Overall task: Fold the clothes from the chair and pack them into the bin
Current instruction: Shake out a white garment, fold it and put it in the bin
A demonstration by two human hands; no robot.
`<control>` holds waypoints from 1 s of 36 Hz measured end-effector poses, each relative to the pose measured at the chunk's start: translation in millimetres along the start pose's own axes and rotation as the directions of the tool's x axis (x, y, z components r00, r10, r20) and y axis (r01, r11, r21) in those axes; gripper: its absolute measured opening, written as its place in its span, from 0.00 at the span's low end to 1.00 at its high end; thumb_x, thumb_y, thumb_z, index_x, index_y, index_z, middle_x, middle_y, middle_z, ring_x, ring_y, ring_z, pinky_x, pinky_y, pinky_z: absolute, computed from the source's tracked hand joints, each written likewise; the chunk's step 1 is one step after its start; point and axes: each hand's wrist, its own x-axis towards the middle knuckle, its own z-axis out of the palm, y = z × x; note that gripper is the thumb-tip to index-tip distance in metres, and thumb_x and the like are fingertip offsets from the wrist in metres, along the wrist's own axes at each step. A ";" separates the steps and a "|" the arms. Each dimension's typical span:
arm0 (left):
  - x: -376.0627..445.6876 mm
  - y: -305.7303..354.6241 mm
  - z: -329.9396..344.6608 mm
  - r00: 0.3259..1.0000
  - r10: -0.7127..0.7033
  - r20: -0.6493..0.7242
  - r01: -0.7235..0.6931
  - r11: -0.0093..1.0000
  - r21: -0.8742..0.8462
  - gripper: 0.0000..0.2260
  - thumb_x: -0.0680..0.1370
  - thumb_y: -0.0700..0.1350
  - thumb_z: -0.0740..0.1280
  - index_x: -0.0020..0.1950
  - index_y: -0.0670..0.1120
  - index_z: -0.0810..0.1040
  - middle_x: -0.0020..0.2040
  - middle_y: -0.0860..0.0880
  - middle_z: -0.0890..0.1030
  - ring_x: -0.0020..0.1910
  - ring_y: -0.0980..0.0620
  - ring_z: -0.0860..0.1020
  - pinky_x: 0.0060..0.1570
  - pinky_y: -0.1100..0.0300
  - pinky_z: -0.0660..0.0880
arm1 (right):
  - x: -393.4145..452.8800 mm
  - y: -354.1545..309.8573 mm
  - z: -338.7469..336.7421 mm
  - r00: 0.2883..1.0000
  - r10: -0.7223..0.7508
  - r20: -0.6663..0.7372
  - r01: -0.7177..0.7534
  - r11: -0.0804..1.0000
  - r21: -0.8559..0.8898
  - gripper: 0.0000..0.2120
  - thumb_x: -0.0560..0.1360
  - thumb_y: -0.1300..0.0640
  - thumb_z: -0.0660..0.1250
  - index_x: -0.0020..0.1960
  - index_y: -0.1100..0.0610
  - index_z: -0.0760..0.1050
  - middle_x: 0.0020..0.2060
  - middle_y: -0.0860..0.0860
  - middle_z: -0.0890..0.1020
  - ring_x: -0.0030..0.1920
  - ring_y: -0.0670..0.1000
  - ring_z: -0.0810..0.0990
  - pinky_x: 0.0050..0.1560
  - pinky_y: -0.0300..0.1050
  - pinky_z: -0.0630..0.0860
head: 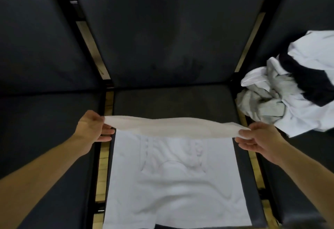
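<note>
A white T-shirt (173, 183) lies spread on the seat of the middle black chair (171, 100), its collar showing near the centre. Its far edge is lifted off the seat and stretched level between both hands. My left hand (94, 129) pinches the left end of that raised edge. My right hand (260, 140) pinches the right end. The near part of the shirt lies flat on the seat and reaches the bottom of the view. No bin is in view.
A heap of unfolded clothes (292, 91), white, grey and black, lies on the chair at the right. Another black chair (45, 120) stands at the left. Narrow gaps with metal frame bars separate the seats; the backrests rise behind.
</note>
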 end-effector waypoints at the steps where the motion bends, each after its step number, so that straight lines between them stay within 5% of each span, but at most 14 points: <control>1: -4.3 -2.4 -0.4 1.000 -0.010 0.020 0.011 0.999 -0.047 0.02 0.81 0.39 0.60 0.52 0.43 0.70 0.48 0.40 0.79 0.44 0.44 0.82 0.36 0.49 0.81 | -2.1 3.4 -2.9 1.000 -0.003 0.011 0.003 1.000 0.018 0.09 0.73 0.70 0.68 0.48 0.61 0.70 0.47 0.64 0.80 0.45 0.60 0.83 0.42 0.52 0.79; 12: -40.1 -55.5 -23.4 0.990 -0.034 0.135 0.062 0.976 -0.210 0.02 0.78 0.38 0.64 0.49 0.40 0.74 0.48 0.41 0.82 0.48 0.43 0.81 0.43 0.52 0.75 | -30.3 59.6 -15.8 0.998 0.007 0.055 -0.011 0.997 0.073 0.11 0.72 0.64 0.71 0.53 0.60 0.76 0.39 0.58 0.80 0.34 0.52 0.77 0.35 0.47 0.75; 22: -64.2 -107.1 -38.9 0.977 -0.065 0.205 0.082 0.994 -0.072 0.03 0.77 0.35 0.63 0.43 0.38 0.72 0.40 0.37 0.79 0.37 0.44 0.77 0.39 0.53 0.73 | -53.0 101.0 -30.9 0.997 0.047 0.068 -0.040 0.994 -0.102 0.07 0.75 0.62 0.67 0.52 0.62 0.76 0.49 0.59 0.80 0.51 0.58 0.80 0.57 0.55 0.75; 36: -102.7 -154.9 -50.8 0.959 -0.180 0.217 0.191 0.981 -0.031 0.04 0.75 0.33 0.60 0.41 0.37 0.71 0.33 0.36 0.78 0.34 0.41 0.75 0.38 0.53 0.70 | -73.1 154.9 -66.2 0.995 0.080 0.062 -0.066 0.978 -0.198 0.03 0.74 0.65 0.67 0.48 0.63 0.77 0.48 0.59 0.80 0.53 0.59 0.77 0.58 0.59 0.73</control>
